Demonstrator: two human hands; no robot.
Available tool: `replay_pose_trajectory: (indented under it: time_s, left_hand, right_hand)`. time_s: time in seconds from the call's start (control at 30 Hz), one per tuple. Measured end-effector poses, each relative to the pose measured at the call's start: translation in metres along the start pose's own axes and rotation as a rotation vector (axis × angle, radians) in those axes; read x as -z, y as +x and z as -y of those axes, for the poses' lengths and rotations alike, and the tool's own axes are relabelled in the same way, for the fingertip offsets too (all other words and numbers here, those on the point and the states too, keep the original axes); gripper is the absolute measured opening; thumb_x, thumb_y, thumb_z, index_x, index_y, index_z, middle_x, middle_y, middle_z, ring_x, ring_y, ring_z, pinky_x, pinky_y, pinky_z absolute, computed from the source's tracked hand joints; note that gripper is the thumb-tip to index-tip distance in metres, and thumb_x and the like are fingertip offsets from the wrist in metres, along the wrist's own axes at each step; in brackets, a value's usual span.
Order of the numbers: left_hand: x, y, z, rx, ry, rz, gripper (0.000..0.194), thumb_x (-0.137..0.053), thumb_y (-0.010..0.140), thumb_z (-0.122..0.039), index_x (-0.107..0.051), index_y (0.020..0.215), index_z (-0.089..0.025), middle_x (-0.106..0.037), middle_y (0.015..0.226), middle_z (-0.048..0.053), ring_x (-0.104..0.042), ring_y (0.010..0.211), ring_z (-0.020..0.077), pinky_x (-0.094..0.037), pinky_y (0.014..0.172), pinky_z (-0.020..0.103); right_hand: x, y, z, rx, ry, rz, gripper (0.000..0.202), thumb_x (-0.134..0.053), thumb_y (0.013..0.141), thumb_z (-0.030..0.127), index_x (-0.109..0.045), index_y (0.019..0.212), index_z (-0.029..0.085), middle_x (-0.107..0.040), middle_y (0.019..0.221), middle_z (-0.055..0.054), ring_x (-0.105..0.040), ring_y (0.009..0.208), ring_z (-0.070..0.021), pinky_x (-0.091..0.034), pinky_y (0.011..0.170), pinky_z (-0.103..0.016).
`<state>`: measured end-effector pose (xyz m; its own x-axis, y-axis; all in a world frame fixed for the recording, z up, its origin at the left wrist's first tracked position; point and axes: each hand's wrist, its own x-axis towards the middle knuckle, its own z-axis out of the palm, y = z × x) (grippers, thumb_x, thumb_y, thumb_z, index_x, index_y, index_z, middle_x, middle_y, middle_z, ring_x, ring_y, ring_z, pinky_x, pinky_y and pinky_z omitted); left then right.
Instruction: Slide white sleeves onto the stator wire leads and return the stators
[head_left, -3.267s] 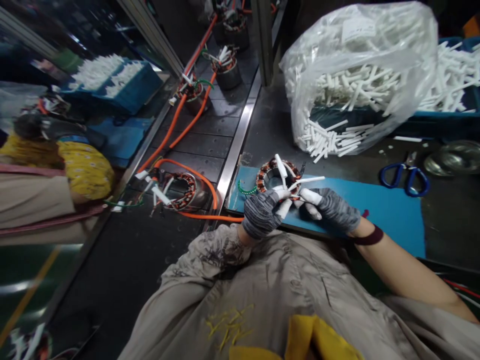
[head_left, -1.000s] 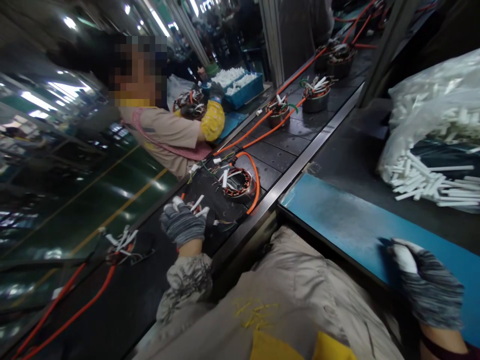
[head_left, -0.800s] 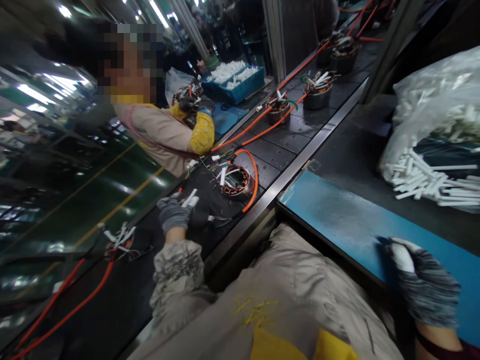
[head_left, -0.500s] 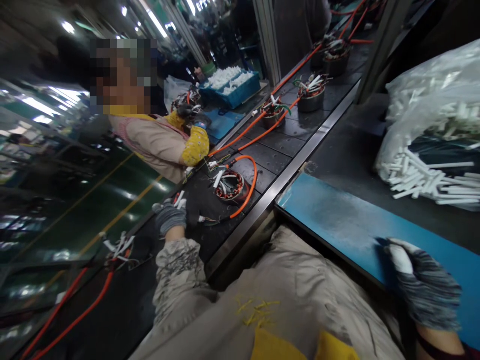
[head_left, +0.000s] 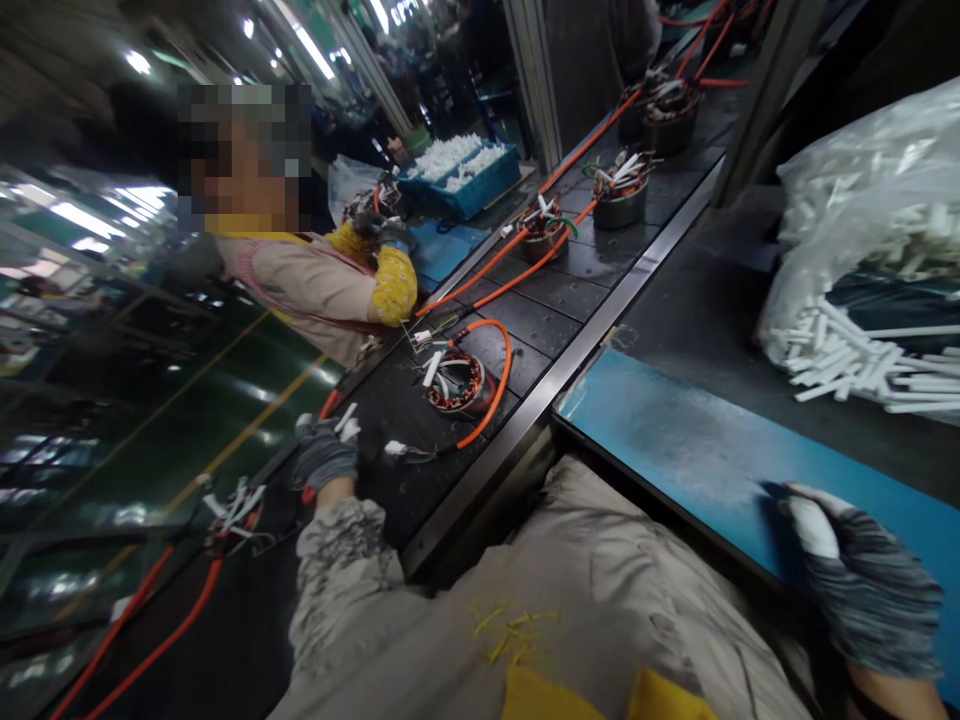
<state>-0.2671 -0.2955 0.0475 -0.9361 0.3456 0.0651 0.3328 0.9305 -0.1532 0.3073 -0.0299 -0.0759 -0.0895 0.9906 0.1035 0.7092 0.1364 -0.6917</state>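
My left hand, in a grey glove, is closed over the conveyor at the left, with white tubes and an orange cable showing at its fingers; the part it grips is mostly hidden. To its right a wound motor stator with an orange cable loop stands on the conveyor. A white connector lies near that hand. My right hand, gloved too, hovers over or rests on the blue board, its fingers curled together; whether anything is inside them is hidden.
A bag of white tubes lies at the right. More stators with orange cables stand farther up the conveyor, another bundle at the lower left. Across it a person works beside a blue bin. A metal rail edges the conveyor.
My left hand has moved slightly left and down, and an orange cable now shows beside it. My right hand has shifted a little right and down. The white connector shows more clearly.
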Motion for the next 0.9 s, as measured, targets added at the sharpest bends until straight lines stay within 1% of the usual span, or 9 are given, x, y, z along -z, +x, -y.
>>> replay_pose_trajectory:
  time_s: [0.17,0.23,0.3,0.37,0.47,0.57,0.7,0.8,0.9]
  left_hand:
    - [0.015,-0.017,-0.022,0.083,0.086,0.063,0.059,-0.07,0.083,-0.041,-0.065,0.133,-0.01,-0.041,0.168,0.025,-0.055,0.138,0.0519,-0.048,0.109,0.064]
    - [0.022,-0.025,-0.049,-0.112,0.056,0.019,0.06,-0.064,0.088,-0.038,-0.061,0.143,-0.013,-0.043,0.17,0.02,-0.047,0.149,0.046,-0.039,0.122,0.06]
    - [0.021,-0.035,-0.084,-0.453,-0.026,-0.026,0.057,-0.054,0.097,-0.041,-0.061,0.147,-0.015,-0.055,0.163,0.015,-0.05,0.148,0.0365,-0.036,0.127,0.049]
    - [0.011,-0.044,-0.12,-0.646,-0.05,-0.068,0.058,-0.054,0.096,-0.05,-0.068,0.14,-0.014,-0.068,0.148,0.018,-0.057,0.141,0.0381,-0.036,0.127,0.051]
    - [-0.012,-0.048,-0.16,-0.62,0.038,-0.126,0.06,-0.062,0.089,-0.056,-0.074,0.129,-0.013,-0.072,0.138,0.023,-0.056,0.143,0.0442,-0.034,0.126,0.058]
    - [-0.032,-0.037,-0.184,-0.472,0.1,-0.083,0.065,-0.061,0.089,-0.059,-0.075,0.126,-0.007,-0.073,0.13,0.03,-0.061,0.134,0.0494,-0.045,0.112,0.062]
    - [-0.038,-0.021,-0.194,-0.415,0.102,-0.082,0.071,-0.059,0.089,-0.064,-0.075,0.12,-0.002,-0.074,0.119,0.036,-0.069,0.117,0.0527,-0.051,0.1,0.063]
    - [-0.032,-0.006,-0.185,-0.647,0.038,-0.053,0.058,-0.066,0.083,-0.064,-0.079,0.11,-0.014,-0.079,0.12,0.024,-0.068,0.128,0.0445,-0.047,0.117,0.056]
    - [-0.022,0.011,-0.178,-0.9,-0.029,-0.006,0.044,-0.077,0.073,-0.054,-0.081,0.106,-0.026,-0.077,0.135,0.013,-0.059,0.144,0.0387,-0.033,0.132,0.051]
  right_hand:
    - [0.001,0.002,0.002,0.016,-0.01,0.01,0.063,-0.049,0.095,0.073,-0.081,0.109,0.021,-0.082,0.115,-0.019,-0.077,0.112,-0.0445,-0.056,0.109,-0.062]
    - [0.001,0.002,0.0,0.025,-0.019,0.009,0.062,-0.049,0.097,0.073,-0.081,0.11,0.021,-0.082,0.116,-0.018,-0.077,0.111,-0.0431,-0.057,0.108,-0.062]
    - [-0.001,0.002,-0.003,0.058,-0.003,-0.002,0.062,-0.049,0.099,0.072,-0.081,0.111,0.02,-0.082,0.115,-0.017,-0.078,0.11,-0.0406,-0.058,0.107,-0.061]
    - [-0.005,0.002,-0.007,0.107,0.037,-0.02,0.06,-0.05,0.1,0.071,-0.08,0.111,0.019,-0.084,0.11,-0.014,-0.079,0.105,-0.0371,-0.06,0.104,-0.059]
    - [-0.013,0.003,-0.01,0.176,0.084,-0.047,0.056,-0.05,0.102,0.069,-0.081,0.107,0.022,-0.085,0.104,-0.01,-0.081,0.096,-0.0317,-0.064,0.098,-0.054]
    - [-0.02,0.005,-0.009,0.229,0.084,-0.088,0.051,-0.051,0.103,0.066,-0.082,0.105,0.025,-0.086,0.101,-0.008,-0.082,0.091,-0.0295,-0.066,0.091,-0.049]
    - [-0.025,0.005,-0.005,0.255,0.079,-0.124,0.048,-0.051,0.105,0.062,-0.082,0.105,0.026,-0.086,0.101,-0.008,-0.082,0.091,-0.0288,-0.067,0.091,-0.047]
    - [-0.027,0.003,-0.005,0.263,0.087,-0.137,0.049,-0.05,0.105,0.063,-0.083,0.105,0.025,-0.086,0.101,-0.009,-0.082,0.09,-0.0288,-0.067,0.091,-0.048]
    - [-0.028,0.004,-0.006,0.258,0.095,-0.123,0.049,-0.051,0.105,0.062,-0.083,0.106,0.026,-0.086,0.102,-0.009,-0.082,0.091,-0.0292,-0.066,0.091,-0.048]
